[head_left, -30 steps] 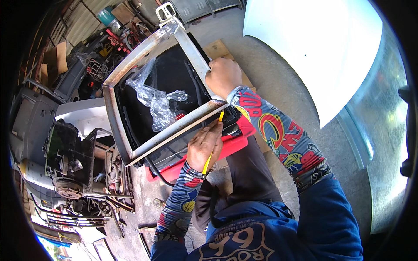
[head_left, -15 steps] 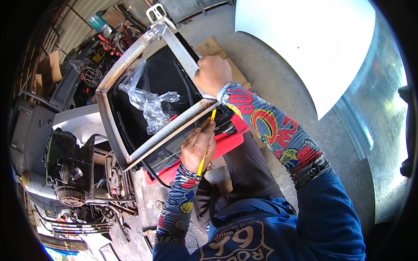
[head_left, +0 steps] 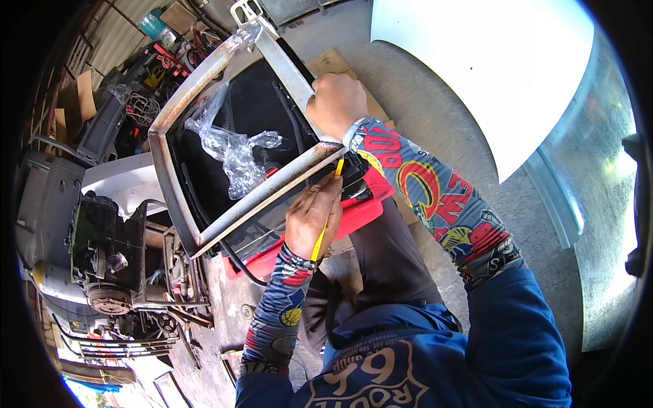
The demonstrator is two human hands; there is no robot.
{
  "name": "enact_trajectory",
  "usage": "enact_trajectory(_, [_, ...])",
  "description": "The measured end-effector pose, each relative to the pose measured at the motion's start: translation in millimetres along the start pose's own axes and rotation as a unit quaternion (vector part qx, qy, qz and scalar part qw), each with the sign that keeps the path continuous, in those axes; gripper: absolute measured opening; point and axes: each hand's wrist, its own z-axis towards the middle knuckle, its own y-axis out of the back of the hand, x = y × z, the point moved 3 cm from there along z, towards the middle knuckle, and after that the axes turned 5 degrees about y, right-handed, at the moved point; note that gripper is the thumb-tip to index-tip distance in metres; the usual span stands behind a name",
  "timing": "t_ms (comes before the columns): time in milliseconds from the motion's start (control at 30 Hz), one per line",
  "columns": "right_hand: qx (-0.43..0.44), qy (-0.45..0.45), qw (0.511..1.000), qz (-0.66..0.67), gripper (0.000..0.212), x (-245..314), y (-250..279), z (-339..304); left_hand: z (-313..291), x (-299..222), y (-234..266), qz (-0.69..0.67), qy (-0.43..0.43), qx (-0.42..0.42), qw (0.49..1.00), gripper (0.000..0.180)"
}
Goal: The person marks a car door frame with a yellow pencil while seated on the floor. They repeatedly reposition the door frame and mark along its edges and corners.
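A rusty grey metal frame (head_left: 170, 170), like a vehicle's window surround, slants in front of me. My right hand (head_left: 337, 107) is closed around its right-hand bar, near the closest corner. Just below that corner, my left hand (head_left: 314, 214) pinches a narrow yellow strip (head_left: 320, 241) that looks like a tape-measure blade. The strip's upper end reaches the frame's edge at the corner; its lower part runs down over the wrist. Crumpled clear plastic film (head_left: 235, 153) lies inside the frame over a dark panel. Fingers of my right hand are partly hidden.
A red plastic piece (head_left: 371, 200) shows beneath the frame, above my legs. Flat cardboard (head_left: 330, 62) lies on the floor behind. At right stands a large white panel (head_left: 476, 68). An engine-like assembly (head_left: 105, 262) is at left, with a white chair (head_left: 246, 12) at the back.
The view has shifted slightly, and both hands appear a little higher and to the right. Each keeps its hold: right on the frame, left on the yellow strip.
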Motion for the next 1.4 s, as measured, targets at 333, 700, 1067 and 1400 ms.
enact_trajectory(333, [-0.012,0.006,0.999,0.032,0.015,0,2,-1,-7,4,1,-0.017,0.022,-0.006,1.0,0.035])
enact_trajectory(700, [-0.013,0.006,1.0,0.028,0.016,1,2,0,-3,3,1,-0.001,0.009,0.005,1.0,0.036])
enact_trajectory(1067, [0.001,-0.007,1.0,0.012,0.016,-1,0,0,-11,7,1,-0.034,0.033,-0.007,0.999,0.037])
enact_trajectory(1400, [0.009,-0.001,1.0,-0.016,0.018,0,-3,2,-4,5,0,0.001,0.006,-0.001,1.0,0.035])
